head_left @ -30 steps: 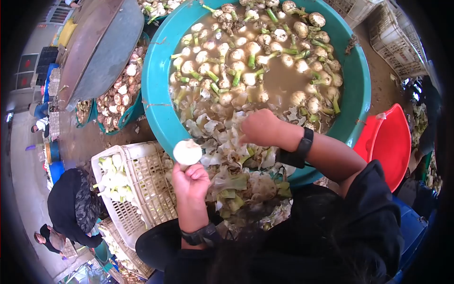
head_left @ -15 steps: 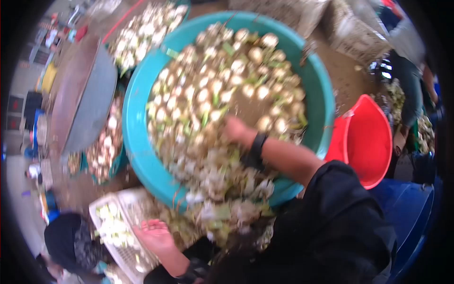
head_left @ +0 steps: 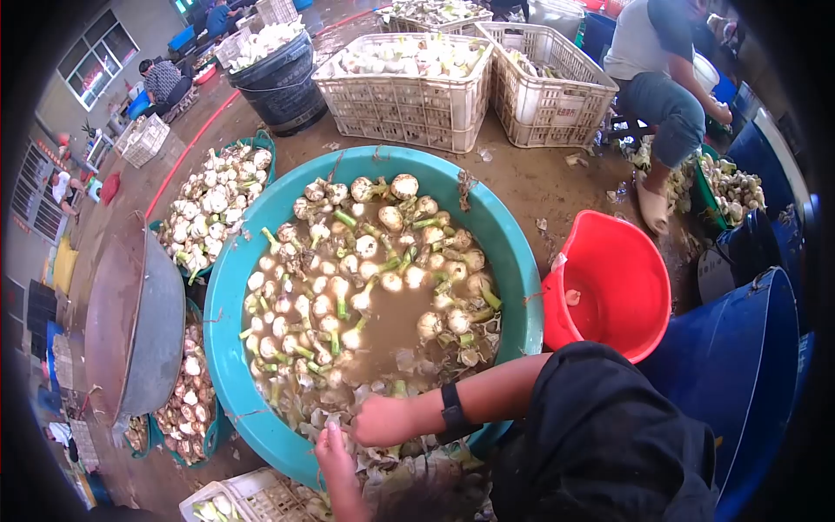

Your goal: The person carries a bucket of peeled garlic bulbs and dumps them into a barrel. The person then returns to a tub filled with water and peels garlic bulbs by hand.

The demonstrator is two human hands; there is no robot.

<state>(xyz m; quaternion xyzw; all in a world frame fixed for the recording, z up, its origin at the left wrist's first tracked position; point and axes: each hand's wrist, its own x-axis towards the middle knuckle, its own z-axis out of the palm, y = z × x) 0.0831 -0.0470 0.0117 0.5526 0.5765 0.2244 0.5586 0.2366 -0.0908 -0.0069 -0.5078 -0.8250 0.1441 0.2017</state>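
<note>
A round teal tub (head_left: 228, 383) holds muddy water with many floating pale bulbs (head_left: 365, 246) that have green stem stubs and look like garlic. Loose papery skins (head_left: 404, 387) gather along its near side. Over that near rim, my right hand (head_left: 383, 423) is curled closed, a black band around its wrist. My left hand (head_left: 334, 452) meets it from below, thumb and fingers drawn together at the right hand's fingertips. Whatever lies between the fingers is hidden or too small to name.
Right of the tub stand a red bucket (head_left: 651, 291) and a blue barrel (head_left: 726, 374). A metal wheelbarrow tray (head_left: 161, 322) and baskets of bulbs (head_left: 217, 204) are at left. Plastic crates (head_left: 409, 109) stand behind. A seated person (head_left: 665, 109) works at upper right.
The view has tilted up. My right hand has drawn back from among the bulbs to the near rim. My left hand has left the crate, closed its fingers and joined the right.
</note>
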